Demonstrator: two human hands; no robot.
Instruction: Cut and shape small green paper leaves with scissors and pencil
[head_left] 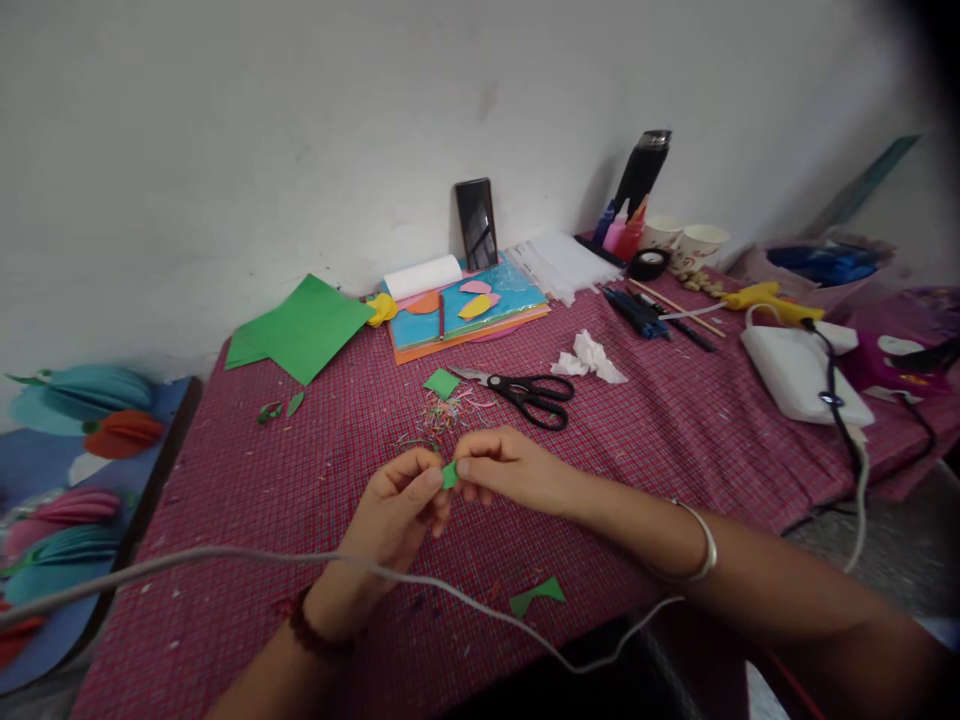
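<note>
Left hand (397, 505) and right hand (514, 470), fingers pinching a cut green piece (450, 475); scrap (537, 596) lies near the front edge of the table (247, 500), sheets (315, 330) seemingly uncut at back-left.

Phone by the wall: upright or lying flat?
Upright: the phone stands on a short edge on the paper stack, leaning back toward the wall.
</note>
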